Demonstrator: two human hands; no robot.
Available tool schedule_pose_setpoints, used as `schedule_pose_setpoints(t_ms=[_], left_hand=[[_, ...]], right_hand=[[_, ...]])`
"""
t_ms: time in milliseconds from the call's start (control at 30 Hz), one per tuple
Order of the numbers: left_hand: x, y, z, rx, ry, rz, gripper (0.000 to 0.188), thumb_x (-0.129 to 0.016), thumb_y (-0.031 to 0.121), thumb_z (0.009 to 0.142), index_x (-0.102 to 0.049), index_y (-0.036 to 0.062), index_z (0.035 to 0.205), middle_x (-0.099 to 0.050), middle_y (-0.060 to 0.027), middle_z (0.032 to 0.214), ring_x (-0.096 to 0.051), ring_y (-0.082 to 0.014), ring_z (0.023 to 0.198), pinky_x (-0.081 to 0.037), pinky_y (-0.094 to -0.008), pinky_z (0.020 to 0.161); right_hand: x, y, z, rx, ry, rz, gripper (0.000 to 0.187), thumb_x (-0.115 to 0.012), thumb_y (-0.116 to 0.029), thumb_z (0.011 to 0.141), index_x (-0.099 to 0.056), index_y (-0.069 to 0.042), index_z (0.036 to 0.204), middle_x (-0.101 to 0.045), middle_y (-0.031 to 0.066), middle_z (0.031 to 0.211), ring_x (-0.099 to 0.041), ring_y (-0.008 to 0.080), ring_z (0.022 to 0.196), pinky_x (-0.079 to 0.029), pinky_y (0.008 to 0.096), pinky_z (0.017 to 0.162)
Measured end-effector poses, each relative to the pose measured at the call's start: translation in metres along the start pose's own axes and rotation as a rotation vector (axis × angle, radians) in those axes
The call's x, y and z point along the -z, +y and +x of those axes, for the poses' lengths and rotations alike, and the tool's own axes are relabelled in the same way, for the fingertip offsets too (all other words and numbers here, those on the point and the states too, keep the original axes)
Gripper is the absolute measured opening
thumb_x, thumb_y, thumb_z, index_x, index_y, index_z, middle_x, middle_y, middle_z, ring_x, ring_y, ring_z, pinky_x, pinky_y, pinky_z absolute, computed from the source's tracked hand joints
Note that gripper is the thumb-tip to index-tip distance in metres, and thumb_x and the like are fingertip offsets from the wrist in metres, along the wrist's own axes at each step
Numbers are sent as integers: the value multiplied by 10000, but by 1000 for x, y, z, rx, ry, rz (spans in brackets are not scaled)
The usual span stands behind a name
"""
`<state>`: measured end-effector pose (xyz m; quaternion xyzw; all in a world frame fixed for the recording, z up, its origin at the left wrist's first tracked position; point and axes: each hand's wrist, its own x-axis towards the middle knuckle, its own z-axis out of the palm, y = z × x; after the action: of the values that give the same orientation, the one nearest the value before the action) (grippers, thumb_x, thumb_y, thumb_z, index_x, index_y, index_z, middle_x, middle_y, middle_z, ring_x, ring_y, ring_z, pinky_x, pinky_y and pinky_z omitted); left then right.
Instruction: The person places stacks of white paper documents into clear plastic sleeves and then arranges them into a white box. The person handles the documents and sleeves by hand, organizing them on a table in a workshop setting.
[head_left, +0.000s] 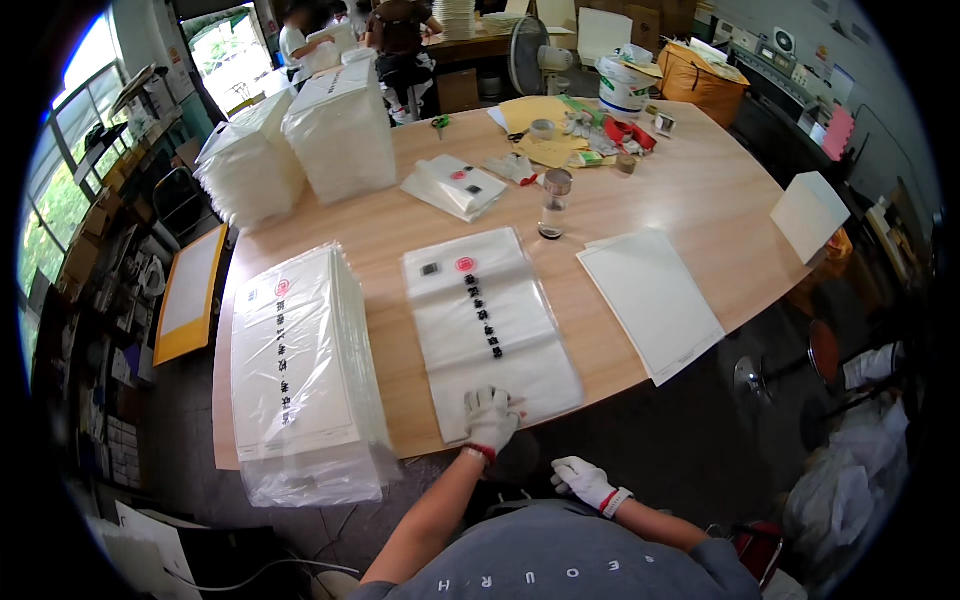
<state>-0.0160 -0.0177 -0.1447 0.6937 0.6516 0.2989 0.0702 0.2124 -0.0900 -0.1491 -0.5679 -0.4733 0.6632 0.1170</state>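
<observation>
One translucent white, rectangular plastic bag [475, 335] shows before you

It lies on the pale wooden desk [700, 190], right of three big translucent plastic-covered stacks [300, 365]. Your two hands are apart: the white-gloved left hand [490, 420] rests on the bag's near end, fingers extended; the white-gloved right hand [585, 482] curls loosely off the desk, its grip unclear. The bag looks smooth, bearing one round red emblem [465, 265] and one black square [430, 269].

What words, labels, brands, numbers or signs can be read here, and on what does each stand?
Wording not copied; print stands here:
Bag: black lettering, red round mark, dark square.
Near stack: the same kinds.
Far bags: red mark, dark square.
Shirt: pale letters.
Back stack, tub: print too small to read.
</observation>
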Motion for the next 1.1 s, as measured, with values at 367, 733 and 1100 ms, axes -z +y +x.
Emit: schedule_pose_setpoints(t_ms=[367, 733, 1100], left_hand=[[13, -41, 55, 163, -315, -313, 157, -601, 188, 849, -658, 43, 875, -679, -164, 888, -660, -313, 808, -501, -401, 674], [-1, -128, 102, 685, -17, -1839, 107, -500, 133, 969, -568, 67, 1017, -600, -28, 806, -612, -154, 763, -538, -330, 751], [123, 12, 170, 252, -392, -759, 404, -559, 243, 936, -504, 7, 1260, -698, -58, 934, -588, -116, 698, -465, -268, 621]], right_hand=[[-21, -70, 79, 168, -218, 516, 270, -541, -235, 973, -568, -73, 1187, -636, 43, 934, -592, 106, 713, -526, 280, 668], [-2, -124, 101, 593, 705, -707, 372, -667, -300, 821, -583, -33, 1067, -601, 172, 1088, -578, 347, 1019, -473, 435, 850], [-30, -131, 172, 1015, 351, -621, 261, -512, -69, 910, -553, -45, 1167, -588, 139, 1106, -576, 275, 1011, -464, 354, 899]])
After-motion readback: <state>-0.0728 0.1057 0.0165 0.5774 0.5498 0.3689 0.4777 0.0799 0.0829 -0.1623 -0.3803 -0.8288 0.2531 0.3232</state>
